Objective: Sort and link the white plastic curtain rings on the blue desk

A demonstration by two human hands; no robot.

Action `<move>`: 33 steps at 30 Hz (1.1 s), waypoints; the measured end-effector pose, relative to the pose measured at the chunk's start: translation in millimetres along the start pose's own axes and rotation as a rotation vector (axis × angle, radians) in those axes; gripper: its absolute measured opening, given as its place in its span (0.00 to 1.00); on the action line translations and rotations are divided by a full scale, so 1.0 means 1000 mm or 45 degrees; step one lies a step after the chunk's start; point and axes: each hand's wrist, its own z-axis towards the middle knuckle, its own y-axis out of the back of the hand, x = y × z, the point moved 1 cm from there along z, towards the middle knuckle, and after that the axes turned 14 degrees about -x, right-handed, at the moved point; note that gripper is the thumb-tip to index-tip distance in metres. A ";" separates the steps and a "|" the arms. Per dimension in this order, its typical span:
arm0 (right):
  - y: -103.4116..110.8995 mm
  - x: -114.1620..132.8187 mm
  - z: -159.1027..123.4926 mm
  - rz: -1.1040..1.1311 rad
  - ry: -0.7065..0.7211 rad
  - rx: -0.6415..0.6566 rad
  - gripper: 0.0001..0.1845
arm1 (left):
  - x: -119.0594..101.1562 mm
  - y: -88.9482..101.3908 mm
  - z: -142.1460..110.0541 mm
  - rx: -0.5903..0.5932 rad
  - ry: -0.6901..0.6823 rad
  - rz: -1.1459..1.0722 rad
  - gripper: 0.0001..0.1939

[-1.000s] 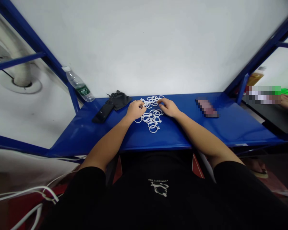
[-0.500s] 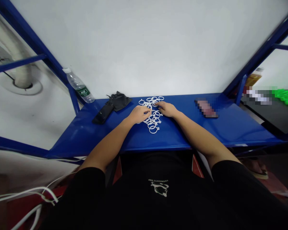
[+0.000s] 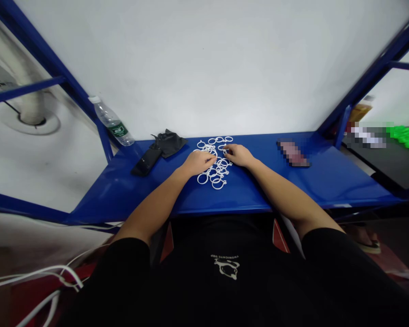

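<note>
A loose pile of white plastic rings (image 3: 216, 175) lies in the middle of the blue table (image 3: 129, 190). My left hand (image 3: 198, 162) rests on the left side of the pile, fingers curled and pinched on a white ring. My right hand (image 3: 238, 155) is on the right side of the pile, fingertips pinching another white ring. The two hands almost meet over the rings. Several more rings (image 3: 218, 140) lie beyond the hands, toward the wall.
A clear water bottle (image 3: 111, 121) leans at the back left corner. A black cloth (image 3: 168, 140) and a black flat device (image 3: 146, 161) lie left of the rings. A blurred object (image 3: 293, 153) sits right. Green pieces (image 3: 407, 135) lie on a dark neighbouring surface. White cables (image 3: 37, 277) hang low left.
My left hand has moved right and nearer, onto the pile, and my right hand has drawn slightly left to meet it. A person's hand at the far right edge is gone.
</note>
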 end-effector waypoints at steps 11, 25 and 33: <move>0.000 -0.008 0.000 0.269 -0.047 -0.295 0.26 | 0.001 0.004 0.003 -0.220 0.290 0.017 0.11; 0.001 -0.007 0.003 0.316 -0.044 -0.337 0.31 | 0.056 0.016 -0.001 -0.134 0.661 0.315 0.10; 0.003 -0.007 0.003 0.226 -0.032 -0.328 0.27 | 0.056 -0.004 -0.003 0.052 0.544 0.294 0.17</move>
